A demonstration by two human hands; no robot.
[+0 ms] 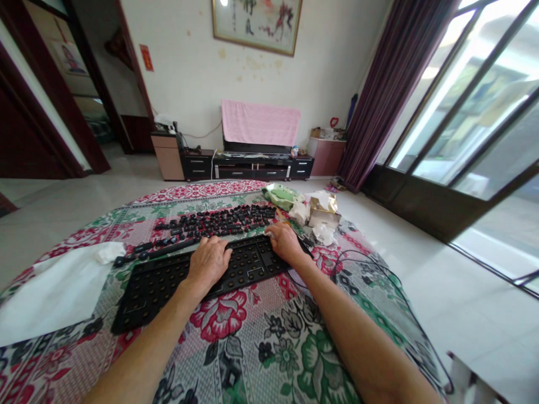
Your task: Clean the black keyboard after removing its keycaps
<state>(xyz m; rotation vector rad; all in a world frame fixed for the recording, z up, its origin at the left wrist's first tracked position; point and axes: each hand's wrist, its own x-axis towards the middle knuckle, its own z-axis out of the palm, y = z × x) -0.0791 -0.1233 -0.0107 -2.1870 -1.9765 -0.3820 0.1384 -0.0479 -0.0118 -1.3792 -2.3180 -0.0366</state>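
Observation:
A black keyboard base (168, 280) with its keycaps taken off lies on a floral tablecloth (261, 348). My left hand (208, 262) rests palm down on its middle, fingers curled over the far edge. At the base's right end, my right hand (285, 241) has its fingers bent and pinched near the far edge; what they hold is hidden. Rows of loose black keycaps (219, 220) lie just beyond the base.
A white tissue sheet (54, 292) lies at the left. A green packet (281, 196), crumpled tissues and a gold box (323, 209) sit at the far right of the table. A black cable (370, 269) runs along the right side.

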